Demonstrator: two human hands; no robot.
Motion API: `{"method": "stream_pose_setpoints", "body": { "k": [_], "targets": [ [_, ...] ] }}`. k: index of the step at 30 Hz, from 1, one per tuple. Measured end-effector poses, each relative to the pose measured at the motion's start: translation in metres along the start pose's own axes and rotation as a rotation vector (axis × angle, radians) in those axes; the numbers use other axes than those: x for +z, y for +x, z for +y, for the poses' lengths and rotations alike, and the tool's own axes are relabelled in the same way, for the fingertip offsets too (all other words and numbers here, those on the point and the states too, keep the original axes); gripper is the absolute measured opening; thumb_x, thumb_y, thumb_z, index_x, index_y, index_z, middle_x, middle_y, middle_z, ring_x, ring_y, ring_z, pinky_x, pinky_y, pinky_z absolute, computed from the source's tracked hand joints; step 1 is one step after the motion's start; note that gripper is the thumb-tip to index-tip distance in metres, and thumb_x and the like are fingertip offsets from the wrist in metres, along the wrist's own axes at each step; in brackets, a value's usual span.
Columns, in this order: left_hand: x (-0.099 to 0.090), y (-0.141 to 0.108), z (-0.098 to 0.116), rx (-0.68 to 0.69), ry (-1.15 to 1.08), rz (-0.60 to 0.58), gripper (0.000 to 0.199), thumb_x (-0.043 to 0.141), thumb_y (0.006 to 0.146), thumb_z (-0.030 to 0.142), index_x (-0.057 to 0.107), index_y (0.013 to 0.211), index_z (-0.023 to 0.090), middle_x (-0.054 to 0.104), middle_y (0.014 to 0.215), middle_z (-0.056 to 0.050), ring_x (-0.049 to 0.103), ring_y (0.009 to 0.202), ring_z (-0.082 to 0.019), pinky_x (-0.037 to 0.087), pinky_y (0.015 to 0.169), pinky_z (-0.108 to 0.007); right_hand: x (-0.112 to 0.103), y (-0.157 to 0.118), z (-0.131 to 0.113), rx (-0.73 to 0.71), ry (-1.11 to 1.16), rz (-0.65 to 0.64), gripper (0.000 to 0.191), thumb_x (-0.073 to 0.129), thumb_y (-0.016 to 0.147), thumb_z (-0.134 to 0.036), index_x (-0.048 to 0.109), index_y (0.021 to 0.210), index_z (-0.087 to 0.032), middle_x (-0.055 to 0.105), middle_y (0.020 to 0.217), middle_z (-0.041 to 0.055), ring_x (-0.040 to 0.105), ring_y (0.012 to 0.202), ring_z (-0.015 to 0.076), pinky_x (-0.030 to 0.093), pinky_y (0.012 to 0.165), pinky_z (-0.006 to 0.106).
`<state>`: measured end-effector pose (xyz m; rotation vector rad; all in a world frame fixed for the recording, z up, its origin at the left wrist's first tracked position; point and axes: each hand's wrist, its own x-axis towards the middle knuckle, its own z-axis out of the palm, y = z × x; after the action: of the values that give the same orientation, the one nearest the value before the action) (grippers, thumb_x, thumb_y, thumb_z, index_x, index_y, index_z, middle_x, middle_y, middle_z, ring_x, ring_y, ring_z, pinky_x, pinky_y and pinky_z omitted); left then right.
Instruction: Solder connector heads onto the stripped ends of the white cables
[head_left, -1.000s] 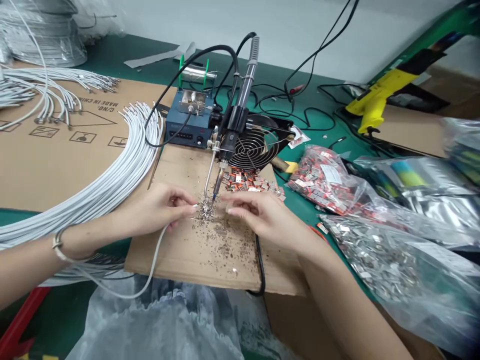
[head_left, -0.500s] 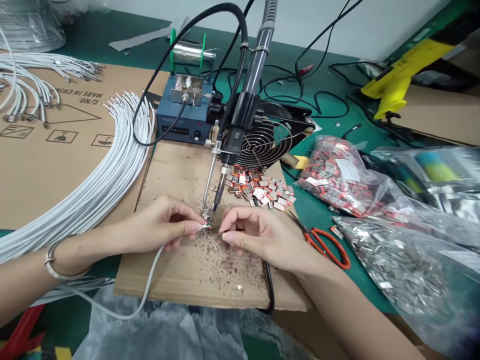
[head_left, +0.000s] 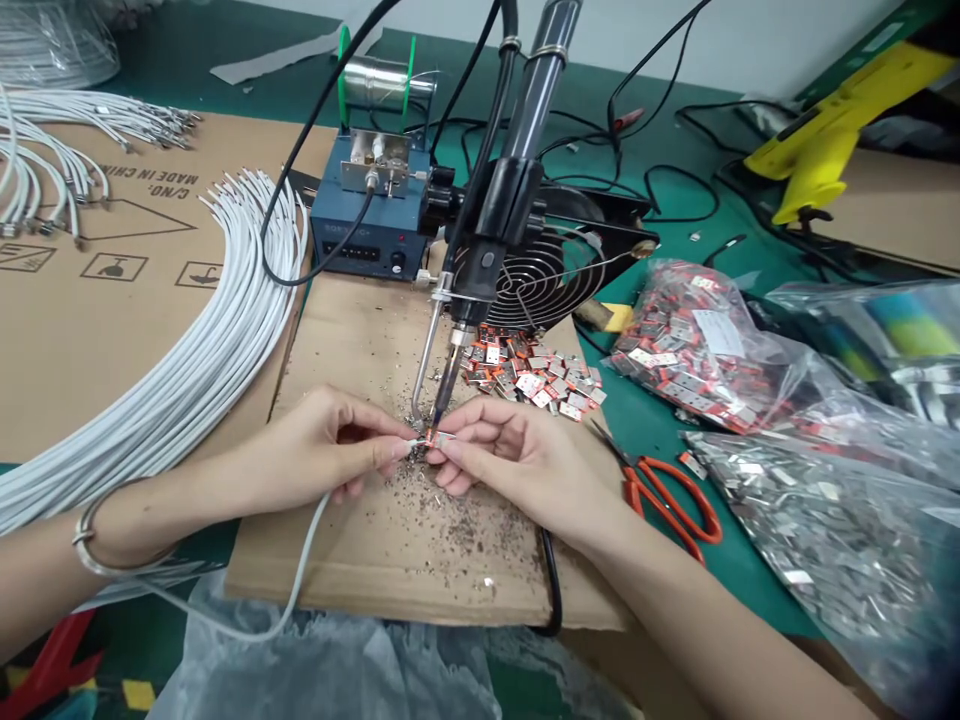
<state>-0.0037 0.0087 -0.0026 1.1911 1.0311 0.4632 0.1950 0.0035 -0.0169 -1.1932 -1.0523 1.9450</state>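
Note:
My left hand (head_left: 341,445) pinches the end of a white cable (head_left: 306,560) that loops down over the cardboard edge. My right hand (head_left: 499,445) is closed on a small orange-and-silver connector (head_left: 442,437), its end touching or almost touching the cable tip. Right above them is the tip of the soldering iron (head_left: 448,385), with the thin solder feed tube (head_left: 426,365) beside it. A pile of orange and silver connectors (head_left: 532,380) lies just behind my right hand.
Bundled white cables (head_left: 232,330) curve along the left. A blue solder feeder (head_left: 367,220) and a fan (head_left: 540,280) stand behind. Orange-handled scissors (head_left: 675,500), a bag of connectors (head_left: 690,340) and a bag of metal parts (head_left: 825,530) lie on the right.
My right hand has moved left to the cable tip under the iron, and the connector now shows between its fingers. The view has shifted slightly.

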Motion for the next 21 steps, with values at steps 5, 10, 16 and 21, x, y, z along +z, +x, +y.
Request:
{"method": "stream_pose_setpoints", "body": {
  "k": [5,10,16,21],
  "targets": [
    [0.001,0.0005,0.0013,-0.008,-0.022,0.006,0.016,0.067,0.074,0.021,0.076,0.086,0.017,0.058,0.047,0.001,0.047,0.036,-0.007,0.041,0.033,-0.013,0.0008,-0.0007,-0.0011,-0.004,0.01,0.009,0.024,0.079,0.063,-0.027,0.063,0.075,-0.014,0.071,0.063,0.0019,0.066,0.052,0.0088,0.055,0.049,0.015],
    [0.0016,0.0021,0.0025,-0.014,-0.005,0.0,0.014,0.064,0.077,0.022,0.074,0.083,0.015,0.055,0.047,0.002,0.046,0.036,-0.006,0.041,0.033,-0.012,0.0001,-0.0019,-0.0024,-0.013,0.002,-0.001,0.024,0.08,0.062,-0.025,0.063,0.075,-0.015,0.071,0.062,0.002,0.064,0.049,0.0081,0.054,0.047,0.015],
    [0.0015,0.0013,0.0085,-0.082,0.055,-0.033,0.015,0.06,0.08,0.023,0.069,0.086,0.012,0.052,0.048,0.006,0.046,0.038,-0.004,0.041,0.036,-0.01,0.0012,-0.0035,-0.0052,0.008,-0.014,0.005,0.023,0.078,0.065,-0.027,0.062,0.075,-0.014,0.071,0.064,0.0023,0.064,0.049,0.0071,0.053,0.047,0.014],
    [0.0009,0.0007,0.0096,-0.083,0.05,-0.031,0.014,0.06,0.08,0.023,0.066,0.086,0.012,0.052,0.048,0.007,0.046,0.037,-0.003,0.041,0.036,-0.009,0.0018,-0.0025,-0.0057,0.008,-0.005,0.013,0.025,0.079,0.063,-0.03,0.062,0.075,-0.014,0.07,0.062,0.0012,0.062,0.047,0.0069,0.052,0.045,0.015]
  ]
}}
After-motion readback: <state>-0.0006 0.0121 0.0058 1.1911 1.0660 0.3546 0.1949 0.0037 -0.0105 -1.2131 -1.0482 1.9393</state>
